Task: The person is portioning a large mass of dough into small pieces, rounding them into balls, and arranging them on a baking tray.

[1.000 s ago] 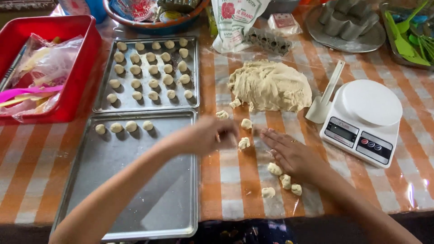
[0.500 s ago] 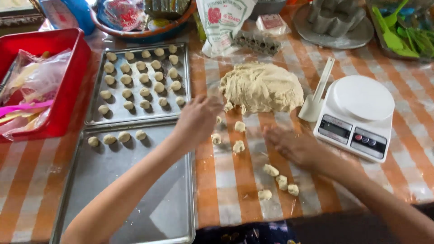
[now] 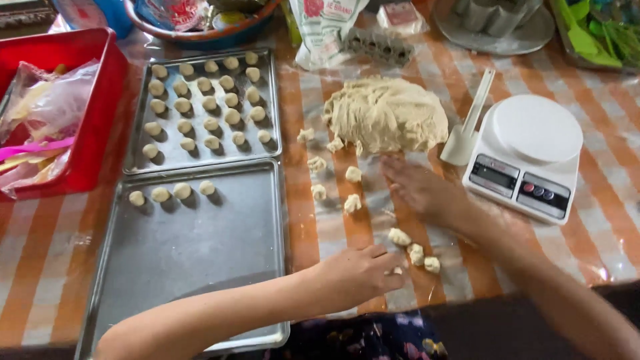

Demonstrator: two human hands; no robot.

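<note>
- The bench (image 3: 40,267) fills the view, covered in an orange-and-white checked cloth under clear plastic.
- The near tray (image 3: 187,267), a large metal sheet, lies at the front left, with four rolled dough balls (image 3: 171,193) in a row along its far edge and the rest bare.
- The far tray (image 3: 200,157) sits just behind it, touching edge to edge, and carries rows of rolled balls.
- A red bin (image 3: 93,133) stands left of the far tray, holding plastic bags and a pink utensil.
- The dough mound (image 3: 387,113), pale and rough, rests on the bench right of the far tray.
- A white kitchen scale (image 3: 527,153) stands right of the mound, with a white scraper (image 3: 470,123) leaning between them.
- The right hand (image 3: 420,190) lies flat and palm down on the bench just in front of the mound, fingers spread, its grip open and holding nothing.
- The left hand (image 3: 353,273) reaches across the near tray's right corner to the front of the bench; its fingers curl around a small dough piece (image 3: 397,271), barely showing at the fingertips, so the grip looks closed on it.
- Three torn dough pieces (image 3: 415,250) lie in a short line just beyond the left fingertips, near the right wrist.
- More loose lumps (image 3: 337,177) are scattered between the mound and the trays, left of the right hand.
</note>
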